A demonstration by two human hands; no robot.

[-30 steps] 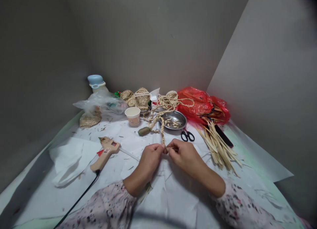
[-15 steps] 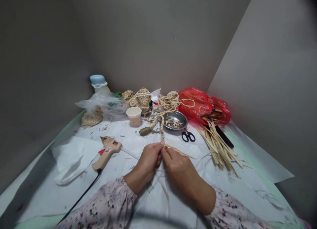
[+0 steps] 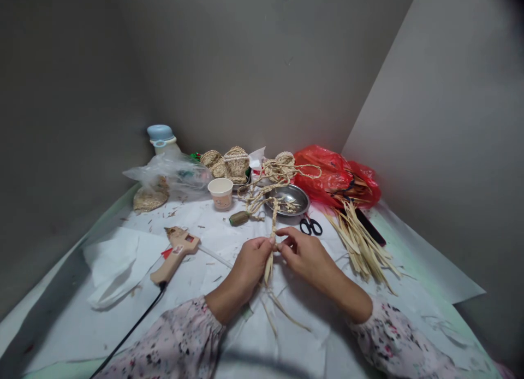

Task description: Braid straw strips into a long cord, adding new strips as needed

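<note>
Two hands [image 3: 250, 263] at one braid [image 3: 274, 221]

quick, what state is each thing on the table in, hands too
Braid: partly plaited, loose strands at the near end
Left hand: pinching the braid
Right hand: at the braid, grip unclear
Paper cup: upright
Metal bowl: upright, straw scraps inside
Glue gun: lying down, glue stick protruding
Scissors: lying flat, blades unclear
Red bag: open, brown strips showing
Bottle: blue lid on
Straw bundle: loose, spread
</note>
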